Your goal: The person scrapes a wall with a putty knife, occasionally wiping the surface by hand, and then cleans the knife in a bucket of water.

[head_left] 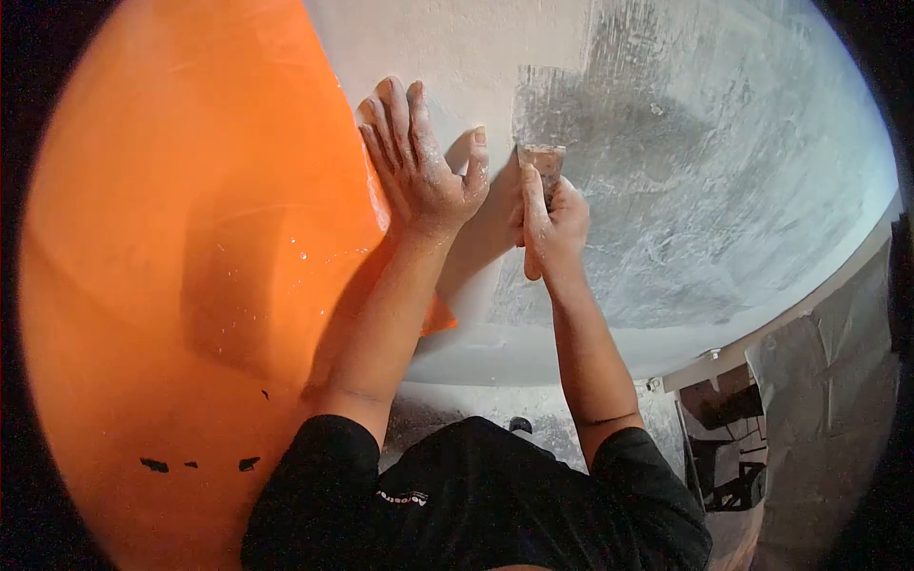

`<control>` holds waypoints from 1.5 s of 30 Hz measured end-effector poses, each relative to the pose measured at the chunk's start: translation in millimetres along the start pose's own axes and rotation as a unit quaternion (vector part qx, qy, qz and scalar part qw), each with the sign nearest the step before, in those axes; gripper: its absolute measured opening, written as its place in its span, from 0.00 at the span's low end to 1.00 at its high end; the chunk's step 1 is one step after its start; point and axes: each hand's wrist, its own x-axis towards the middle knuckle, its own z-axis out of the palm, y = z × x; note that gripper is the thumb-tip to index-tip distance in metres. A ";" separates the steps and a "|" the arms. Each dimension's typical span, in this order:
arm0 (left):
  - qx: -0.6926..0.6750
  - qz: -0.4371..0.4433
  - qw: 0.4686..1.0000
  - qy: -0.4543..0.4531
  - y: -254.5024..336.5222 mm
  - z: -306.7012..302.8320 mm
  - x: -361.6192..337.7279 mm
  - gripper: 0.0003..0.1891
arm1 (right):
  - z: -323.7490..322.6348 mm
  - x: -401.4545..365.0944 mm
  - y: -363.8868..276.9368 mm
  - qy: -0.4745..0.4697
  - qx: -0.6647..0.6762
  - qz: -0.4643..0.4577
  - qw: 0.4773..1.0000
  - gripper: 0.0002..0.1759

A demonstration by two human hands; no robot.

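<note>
A scraper (544, 162) with a short, worn metal blade is gripped in my right hand (555, 219), its handle end sticking out below the fist. The blade's edge meets the wall (647, 190) where white coating borders a grey scraped patch (562, 105). My left hand (414, 162), dusted with white powder, lies with fingers spread against the surface. Its palm rests near the ragged edge of the orange sheet (257, 190), partly over the white area. The sheet covers the left side.
Dark torn spots (152, 464) and white specks mark the orange sheet. Below the wall lies a dusty floor (428, 419), with a shoe tip (520, 424) showing. Dark chairs (738, 485) stand at lower right, beside a grey sheet-like covering (828, 381).
</note>
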 end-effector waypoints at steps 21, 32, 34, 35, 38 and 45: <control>-0.063 0.013 0.998 0.007 -7.9 2.5 -4.4 0.39 | 13.9 1.4 16.3 0.038 0.025 -0.062 0.997 0.13; -0.028 0.028 0.998 0.042 1.8 -0.2 4.0 0.50 | -0.4 -45.7 44.9 0.062 0.103 0.021 0.992 0.18; -0.022 0.001 1.000 -0.002 10.2 -6.9 3.3 0.52 | -0.6 -56.9 51.5 0.059 0.095 0.034 0.993 0.18; -0.023 0.002 1.000 -0.001 10.8 -8.4 3.4 0.52 | -0.2 -60.6 51.6 0.062 0.094 0.045 0.993 0.15; -0.016 0.013 0.999 -0.051 7.6 -14.2 0.5 0.54 | -1.4 -63.8 51.7 0.069 0.099 0.048 0.992 0.13; -0.023 -0.044 0.999 -0.016 13.6 -3.6 0.6 0.58 | -2.9 -63.4 29.6 0.019 0.095 0.061 0.993 0.14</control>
